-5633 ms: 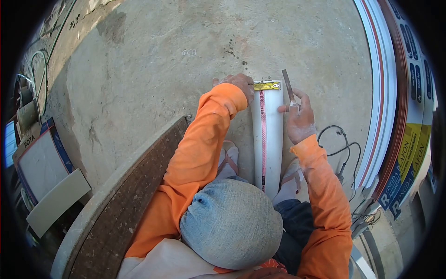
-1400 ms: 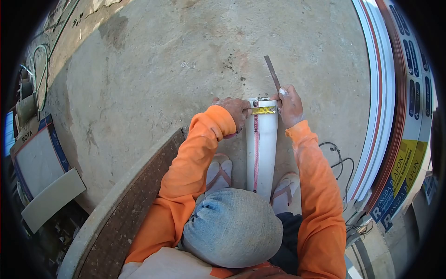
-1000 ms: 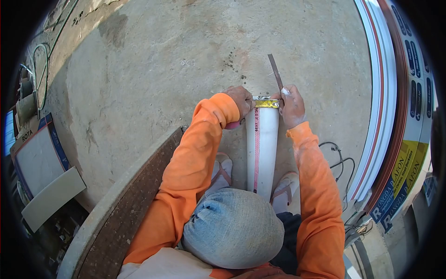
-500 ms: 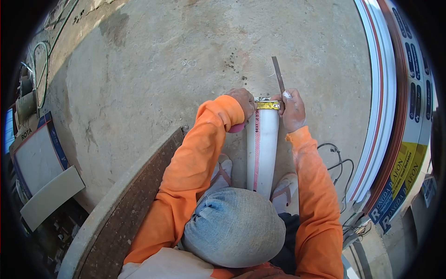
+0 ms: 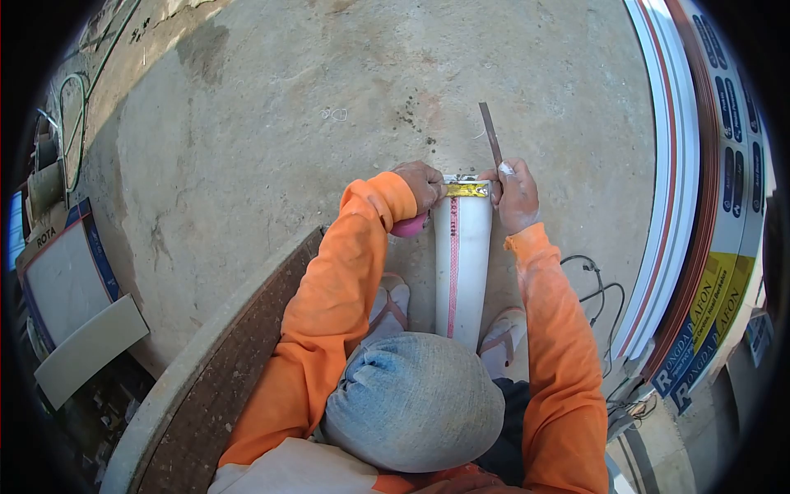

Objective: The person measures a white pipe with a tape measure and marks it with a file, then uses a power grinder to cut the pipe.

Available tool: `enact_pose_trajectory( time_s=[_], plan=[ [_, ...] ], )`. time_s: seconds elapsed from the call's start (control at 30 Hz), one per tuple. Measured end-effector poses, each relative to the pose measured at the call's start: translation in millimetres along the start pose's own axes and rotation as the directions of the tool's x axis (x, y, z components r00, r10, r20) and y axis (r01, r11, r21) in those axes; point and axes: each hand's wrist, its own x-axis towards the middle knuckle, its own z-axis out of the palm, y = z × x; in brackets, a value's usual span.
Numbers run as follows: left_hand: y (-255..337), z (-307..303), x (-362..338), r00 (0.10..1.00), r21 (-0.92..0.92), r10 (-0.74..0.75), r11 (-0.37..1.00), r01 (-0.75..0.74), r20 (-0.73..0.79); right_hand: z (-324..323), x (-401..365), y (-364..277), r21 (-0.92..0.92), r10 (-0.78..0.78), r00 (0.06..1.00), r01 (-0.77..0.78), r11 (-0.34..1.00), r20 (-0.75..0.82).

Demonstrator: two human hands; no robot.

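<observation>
A white pipe (image 5: 466,263) with a red printed line stands between my feet. Across its top end lies a yellow tape measure blade (image 5: 467,189). My left hand (image 5: 421,186) is closed round the tape measure at the pipe's left; part of its pink case (image 5: 409,226) shows below the hand. At the right side of the pipe's end, my right hand (image 5: 518,198) grips a thin dark strip (image 5: 490,133) that points up and away. The fingertips of this hand are beside the tape's end.
Long white and brown panels (image 5: 680,189) and printed boxes (image 5: 714,309) line the right. Black cable (image 5: 605,286) lies near them. A brown board with a pale edge (image 5: 222,379) slants at the left, past which are a framed panel (image 5: 70,276) and a green hose (image 5: 82,123).
My left hand and the pink case have shifted slightly left, and more of the yellow blade shows flat across the pipe's end. My right hand still holds the strip.
</observation>
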Motion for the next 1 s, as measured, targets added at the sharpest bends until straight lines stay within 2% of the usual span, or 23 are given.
enact_pose_trajectory(
  time_s=[0.1,0.37,0.6,0.7,0.77,0.8,0.87,0.9,0.97,1.0],
  plan=[
    [-1,-1,1,0.999,-0.031,0.016,0.999,-0.015,0.033,0,0,1,-0.022,0.0,1.0,0.0,1.0,-0.013],
    [9,0,-3,0.998,-0.024,-0.068,0.997,0.068,-0.015,2,-5,-5,0.054,-0.001,1.0,0.002,0.999,-0.016],
    [5,3,0,0.998,0.005,-0.045,0.999,0.045,-0.045,1,-5,-4,0.014,0.018,1.0,-0.018,1.0,-0.015],
    [6,3,-1,0.999,0.009,-0.025,1.0,0.025,-0.042,-1,-12,-4,-0.059,-0.018,0.995,0.012,0.998,-0.097],
    [10,2,-3,0.997,0.052,-0.041,0.998,0.044,-0.068,-8,-16,10,-0.317,-0.169,0.947,0.077,0.945,-0.274],
    [9,2,-3,0.997,0.052,-0.039,0.998,0.043,-0.066,-8,-22,4,-0.318,-0.169,0.946,0.076,0.945,-0.276],
    [8,3,-2,0.997,0.065,-0.039,0.997,0.044,-0.068,-8,-44,-15,-0.471,-0.178,0.921,-0.008,0.882,-0.348],
    [7,3,-2,0.997,0.068,-0.035,0.997,0.039,-0.063,-7,-52,-18,-0.471,-0.177,0.918,-0.011,0.882,-0.354],
    [6,5,-2,0.995,0.049,-0.042,0.998,0.046,-0.088,-6,-68,-22,-0.548,-0.12,0.959,-0.042,0.835,-0.257],
    [5,6,-1,0.996,0.054,-0.034,0.998,0.038,-0.078,-5,-73,-20,-0.548,-0.119,0.956,-0.051,0.835,-0.27]
  ],
)
